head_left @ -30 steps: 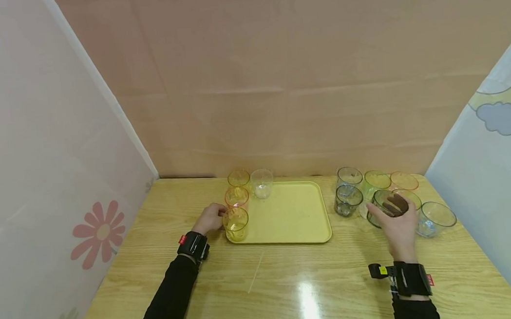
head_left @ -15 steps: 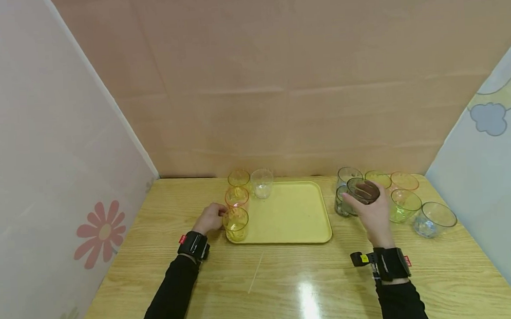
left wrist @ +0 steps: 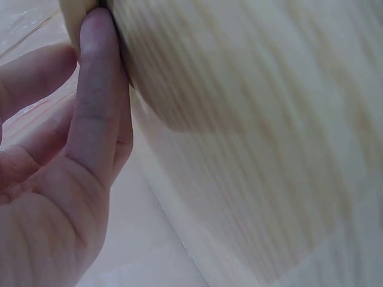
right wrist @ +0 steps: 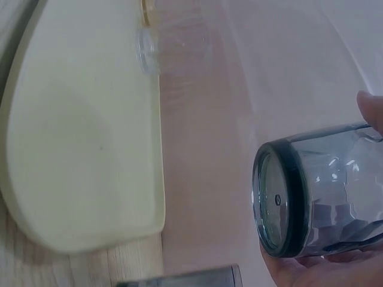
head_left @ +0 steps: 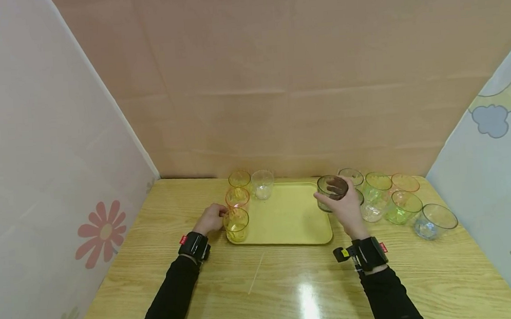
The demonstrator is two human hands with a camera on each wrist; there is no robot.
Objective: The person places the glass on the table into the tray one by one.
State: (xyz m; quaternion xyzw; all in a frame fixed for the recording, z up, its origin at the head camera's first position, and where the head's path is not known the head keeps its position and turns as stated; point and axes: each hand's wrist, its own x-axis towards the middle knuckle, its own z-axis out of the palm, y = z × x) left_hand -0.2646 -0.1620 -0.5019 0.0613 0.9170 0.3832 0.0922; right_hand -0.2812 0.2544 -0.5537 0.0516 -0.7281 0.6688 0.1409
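Head view: hands (head_left: 208, 220) (head_left: 348, 211) hold glass-laden tray (head_left: 290, 223), dark tumbler (head_left: 326, 188).

On your bench (head_left: 271, 280), the tray (head_left: 285, 216) lies with four glasses (head_left: 236, 227) along its left and more glasses (head_left: 403, 210) clustered right.

Two hands (head_left: 208, 219), two wristbands (head_left: 194, 245), one tray (head_left: 285, 221), eleven glasses (head_left: 236, 226); perhaps twelve, given the overlap at centre right.
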